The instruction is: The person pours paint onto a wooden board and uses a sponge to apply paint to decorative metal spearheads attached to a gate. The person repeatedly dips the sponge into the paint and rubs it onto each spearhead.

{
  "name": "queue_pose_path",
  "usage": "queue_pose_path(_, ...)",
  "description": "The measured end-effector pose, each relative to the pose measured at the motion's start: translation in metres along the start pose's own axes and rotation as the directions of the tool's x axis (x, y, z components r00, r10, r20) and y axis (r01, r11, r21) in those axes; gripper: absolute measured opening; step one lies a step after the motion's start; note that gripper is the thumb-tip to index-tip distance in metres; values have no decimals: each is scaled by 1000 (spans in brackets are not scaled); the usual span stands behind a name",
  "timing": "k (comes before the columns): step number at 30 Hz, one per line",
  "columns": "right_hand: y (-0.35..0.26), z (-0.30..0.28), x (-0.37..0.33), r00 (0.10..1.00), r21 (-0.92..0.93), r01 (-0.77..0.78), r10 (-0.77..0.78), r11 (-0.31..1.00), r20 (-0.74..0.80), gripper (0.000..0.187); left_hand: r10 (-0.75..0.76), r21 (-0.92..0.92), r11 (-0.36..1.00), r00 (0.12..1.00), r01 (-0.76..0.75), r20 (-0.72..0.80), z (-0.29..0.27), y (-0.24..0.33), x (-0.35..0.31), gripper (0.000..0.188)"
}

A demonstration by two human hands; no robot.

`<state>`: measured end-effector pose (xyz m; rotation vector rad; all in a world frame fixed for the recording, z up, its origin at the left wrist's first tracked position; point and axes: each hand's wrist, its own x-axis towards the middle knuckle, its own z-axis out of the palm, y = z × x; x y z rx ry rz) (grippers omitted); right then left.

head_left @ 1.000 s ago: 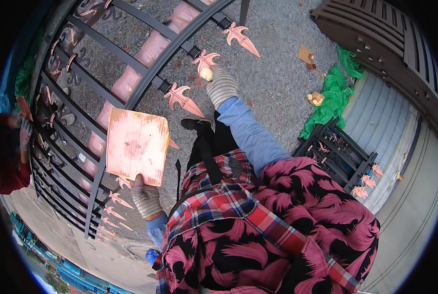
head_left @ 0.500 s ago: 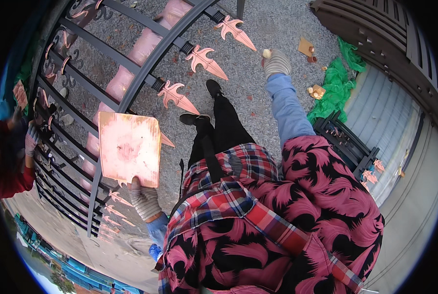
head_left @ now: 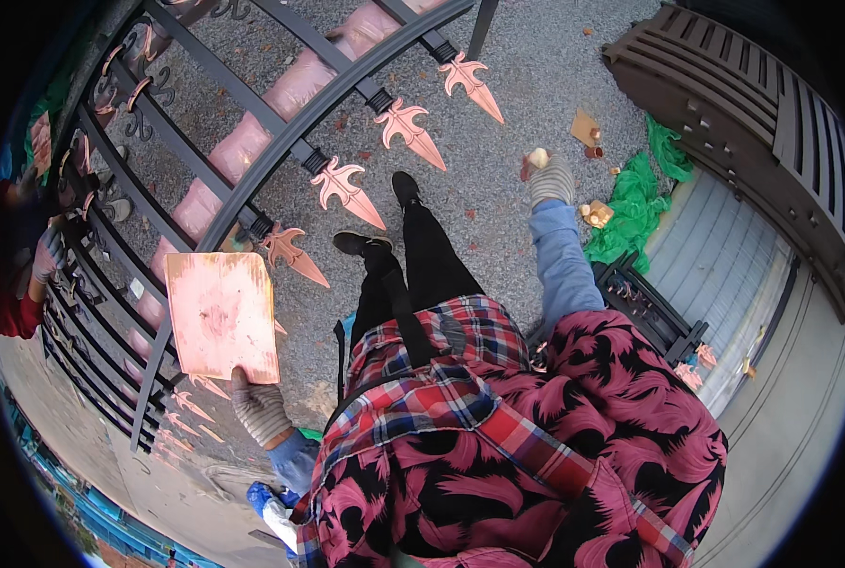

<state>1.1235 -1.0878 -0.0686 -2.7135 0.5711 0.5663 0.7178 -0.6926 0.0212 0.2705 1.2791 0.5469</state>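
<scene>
My left hand [head_left: 261, 407], in a striped glove, grips the lower edge of a flat square board [head_left: 222, 312] smeared with pink paint. The board hangs in front of a dark metal fence panel [head_left: 281, 156], covering part of its rail. Pink spear-shaped finials [head_left: 347, 192] stick out from that rail toward me. Out to the right, over the gravel, my gloved right hand [head_left: 551, 185] is closed on a small pale lump [head_left: 538, 157], perhaps a sponge; its kind is not clear. Something reddish shows beside the lump. The right hand is apart from the finials.
At far left, another person's gloved hand [head_left: 50, 254] is at the fence. Pink wrapped padding [head_left: 238, 154] lies beneath the bars. To the right are green netting [head_left: 631, 204], a cardboard piece [head_left: 585, 127], and stacked dark metal panels [head_left: 716, 104].
The board and my left hand have shifted left and down in view. My right hand is lower and slightly right, still holding the pale lump. More of one finial shows beside the board.
</scene>
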Motion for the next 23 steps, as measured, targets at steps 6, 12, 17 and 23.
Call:
queue_pose_path(6, -24, -11, -32, 980, 285, 123, -72, 951, -184, 38, 18, 108, 994, 993, -31, 121, 3, -6, 16, 30)
queue_pose_path(12, -53, 22, 12, 961, -144, 267, -274, 953, -36, 33, 13, 89, 996, 997, -20, 78, -22, -6, 14, 32)
queue_pose_path(17, 8, 33, 38, 970, -366, 148, -62, 919, 235, 27, 57, 93, 994, 998, -56, -8, -43, -11, -10, 32)
queue_pose_path(23, -54, 3, 18, 865, -350, 449, -498, 822, -59, 32, 62, 82, 994, 995, -69, 79, -27, -36, -14, 35)
